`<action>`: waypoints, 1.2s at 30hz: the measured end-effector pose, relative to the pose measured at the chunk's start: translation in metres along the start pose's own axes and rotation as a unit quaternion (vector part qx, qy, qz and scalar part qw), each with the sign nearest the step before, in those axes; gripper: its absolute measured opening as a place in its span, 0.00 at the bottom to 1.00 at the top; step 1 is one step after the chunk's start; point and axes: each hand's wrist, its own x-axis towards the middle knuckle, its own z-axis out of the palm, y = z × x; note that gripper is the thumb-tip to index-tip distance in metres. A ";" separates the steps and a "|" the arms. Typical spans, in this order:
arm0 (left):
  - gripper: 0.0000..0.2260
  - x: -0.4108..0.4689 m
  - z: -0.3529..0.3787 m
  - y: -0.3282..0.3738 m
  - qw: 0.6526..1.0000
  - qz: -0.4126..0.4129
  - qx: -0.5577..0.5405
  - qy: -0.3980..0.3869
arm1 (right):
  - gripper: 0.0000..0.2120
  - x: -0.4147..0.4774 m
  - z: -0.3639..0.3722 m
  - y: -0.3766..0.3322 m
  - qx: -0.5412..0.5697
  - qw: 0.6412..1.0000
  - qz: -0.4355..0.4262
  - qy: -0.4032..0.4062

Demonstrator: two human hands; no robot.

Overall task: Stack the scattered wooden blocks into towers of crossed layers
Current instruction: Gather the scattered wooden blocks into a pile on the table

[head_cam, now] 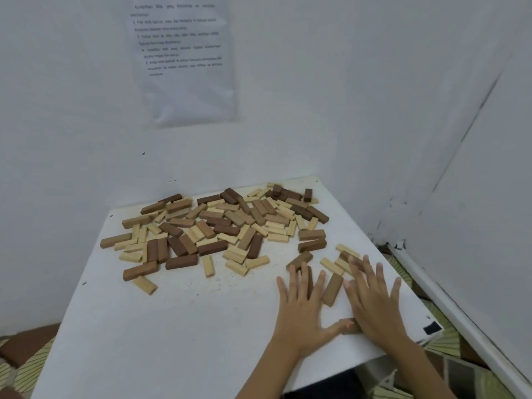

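Right now your left hand (302,309) and right hand (374,300) lie flat at five o'clock on the table (172,326), fingers spread over stray blocks (332,289), gripping nothing; the heap (218,228) sprawls unstacked toward twelve o'clock.

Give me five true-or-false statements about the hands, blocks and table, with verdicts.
1. The left hand and right hand lie flat, fingers spread. True.
2. A finished tower stands on the table. False: the blocks lie scattered, with no tower.
3. All blocks are one colour. False: pale, mid-brown and dark ones are mixed.
4. A printed sheet hangs on the wall. True.
5. A brown block lies between the hands. True.
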 end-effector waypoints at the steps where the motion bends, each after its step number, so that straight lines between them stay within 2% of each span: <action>1: 0.41 0.002 0.003 0.002 1.000 -0.002 0.014 -0.008 | 0.30 0.002 0.003 0.002 -0.007 1.000 0.002 0.003; 3: 0.42 0.008 0.008 0.002 0.999 -0.017 0.043 -0.008 | 0.30 0.010 0.006 0.006 -0.018 1.000 -0.006 -0.002; 6: 0.43 0.016 0.010 -0.003 0.997 -0.032 0.067 -0.001 | 0.36 0.022 0.010 0.008 -0.026 0.999 -0.023 -0.021; 8: 0.41 0.019 0.011 -0.007 0.996 -0.033 0.077 0.004 | 0.40 0.030 0.010 0.003 0.006 0.999 -0.043 0.019; 11: 0.36 0.022 0.012 -0.014 0.996 -0.032 0.082 0.021 | 0.40 0.042 0.006 -0.008 0.058 0.996 -0.064 0.024; 14: 0.33 0.026 0.012 -0.024 0.995 -0.038 0.088 0.035 | 0.42 0.056 0.004 -0.018 0.068 0.995 -0.068 0.015; 17: 0.31 0.030 0.008 -0.035 0.993 -0.047 0.102 0.034 | 0.40 0.069 0.002 -0.033 0.065 0.995 -0.073 0.009; 26: 0.30 0.038 -0.005 -0.074 0.989 -0.081 0.114 0.043 | 0.42 0.095 0.008 -0.070 0.046 0.998 -0.030 0.012; 28: 0.30 0.039 -0.009 -0.080 0.988 -0.087 0.116 0.044 | 0.40 0.100 0.010 -0.077 0.031 0.999 -0.016 0.015; 31: 0.29 0.041 -0.010 -0.087 0.988 -0.100 0.106 0.049 | 0.30 0.106 0.013 -0.084 0.022 1.000 -0.008 0.019; 36: 0.25 0.041 -0.010 -0.087 0.986 -0.133 0.060 0.078 | 0.28 0.111 0.015 -0.092 0.011 1.000 -0.007 0.029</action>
